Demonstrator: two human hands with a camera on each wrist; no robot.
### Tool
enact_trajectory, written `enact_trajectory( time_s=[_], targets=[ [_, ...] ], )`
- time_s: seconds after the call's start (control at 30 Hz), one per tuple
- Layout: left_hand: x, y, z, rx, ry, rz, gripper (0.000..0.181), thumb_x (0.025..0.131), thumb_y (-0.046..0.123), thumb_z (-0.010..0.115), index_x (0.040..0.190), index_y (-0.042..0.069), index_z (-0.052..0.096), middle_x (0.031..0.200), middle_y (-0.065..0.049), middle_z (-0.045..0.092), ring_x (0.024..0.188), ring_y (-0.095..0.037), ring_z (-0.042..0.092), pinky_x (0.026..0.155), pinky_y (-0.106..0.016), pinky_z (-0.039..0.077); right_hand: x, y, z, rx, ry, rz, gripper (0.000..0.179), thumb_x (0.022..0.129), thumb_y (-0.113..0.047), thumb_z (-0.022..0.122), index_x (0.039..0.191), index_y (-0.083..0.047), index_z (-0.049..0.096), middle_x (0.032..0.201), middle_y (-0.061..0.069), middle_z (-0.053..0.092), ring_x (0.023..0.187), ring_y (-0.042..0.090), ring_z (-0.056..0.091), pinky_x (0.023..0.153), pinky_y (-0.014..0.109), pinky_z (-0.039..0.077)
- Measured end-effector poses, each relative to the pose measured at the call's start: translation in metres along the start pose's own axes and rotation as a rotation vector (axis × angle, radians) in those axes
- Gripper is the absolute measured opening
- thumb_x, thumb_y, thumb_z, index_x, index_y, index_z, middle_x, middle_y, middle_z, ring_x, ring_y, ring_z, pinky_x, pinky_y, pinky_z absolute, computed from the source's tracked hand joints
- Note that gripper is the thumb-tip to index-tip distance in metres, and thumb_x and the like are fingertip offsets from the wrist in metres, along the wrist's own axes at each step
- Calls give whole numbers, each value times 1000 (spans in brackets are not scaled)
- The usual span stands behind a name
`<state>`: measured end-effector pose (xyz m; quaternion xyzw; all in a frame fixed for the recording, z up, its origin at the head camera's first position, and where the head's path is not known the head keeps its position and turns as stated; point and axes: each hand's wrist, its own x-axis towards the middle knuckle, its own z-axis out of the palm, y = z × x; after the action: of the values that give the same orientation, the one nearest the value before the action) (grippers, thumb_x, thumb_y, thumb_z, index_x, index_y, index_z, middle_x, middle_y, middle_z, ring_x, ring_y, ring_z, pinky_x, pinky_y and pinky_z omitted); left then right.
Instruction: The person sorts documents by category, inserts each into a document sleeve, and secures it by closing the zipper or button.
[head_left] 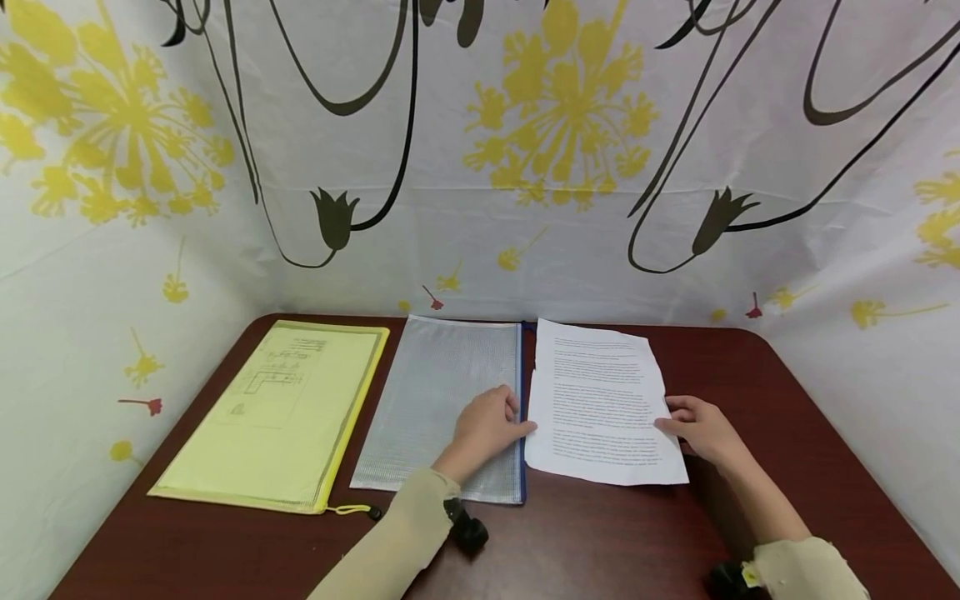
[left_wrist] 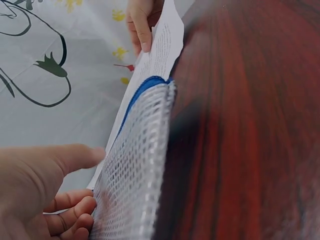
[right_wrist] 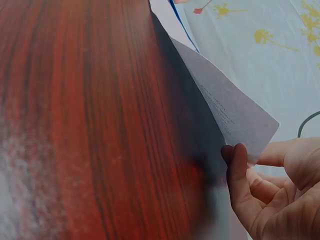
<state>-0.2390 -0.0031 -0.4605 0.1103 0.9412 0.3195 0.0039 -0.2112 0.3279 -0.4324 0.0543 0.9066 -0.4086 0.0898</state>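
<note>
A printed white sheet of paper (head_left: 596, 408) lies slightly raised above the dark table, its left edge against the blue zipper edge (head_left: 522, 400) of a clear mesh zip pouch (head_left: 442, 400). My right hand (head_left: 701, 427) pinches the sheet's right edge, thumb on top and fingers below; the right wrist view shows the lifted paper (right_wrist: 235, 110) between them. Above the pouch, my left hand (head_left: 491, 423) rests with its thumb stretched to the sheet's left edge. In the left wrist view its loosely bent fingers (left_wrist: 75, 217) touch the mesh pouch (left_wrist: 132, 165).
A yellow zip pouch (head_left: 277, 417) with drawn sheets inside lies on the left of the reddish-brown table (head_left: 600, 542). Its yellow pull cord (head_left: 348, 509) points toward the clear pouch. A patterned white curtain (head_left: 465, 167) hangs behind and at both sides.
</note>
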Motion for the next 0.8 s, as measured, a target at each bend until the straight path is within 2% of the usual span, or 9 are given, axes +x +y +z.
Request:
enact_trajectory(
  time_s=[0.17,0.37,0.5,0.63,0.8],
  targets=[
    [-1,2,-1,2,18,7,25,81,30,81,91,17,62,80,7,64,70,-7,54,60,-21,43,-1,0,0,2,-2,-6,60,98,-17,62,142,15,36,112,27,64,81,14,64,69,33,59],
    [-1,1,-5,-5,16,15,20,82,26,78,87,16,61,80,5,67,69,-7,56,59,-20,45,-2,0,0,24,0,-7,59,99,-14,59,144,14,34,118,32,60,83,15,64,68,31,59],
    [-1,-2,-9,-29,14,24,15,82,22,76,85,16,63,79,5,68,69,-6,58,61,-20,47,-4,1,-1,61,6,-18,57,100,-12,56,146,13,32,117,32,61,82,13,65,67,30,58],
    [-3,-4,-13,-68,-1,20,12,84,20,74,86,15,64,80,3,69,71,-7,60,62,-21,49,-5,2,-1,106,22,-31,55,101,-11,54,147,10,32,113,25,66,79,9,65,65,29,58],
    [-5,-7,-16,-145,2,31,9,85,15,71,88,12,64,82,0,70,73,-10,60,63,-23,50,-8,1,-6,191,34,-40,55,102,-14,54,148,7,33,103,8,69,77,5,66,65,27,58]
  ],
)
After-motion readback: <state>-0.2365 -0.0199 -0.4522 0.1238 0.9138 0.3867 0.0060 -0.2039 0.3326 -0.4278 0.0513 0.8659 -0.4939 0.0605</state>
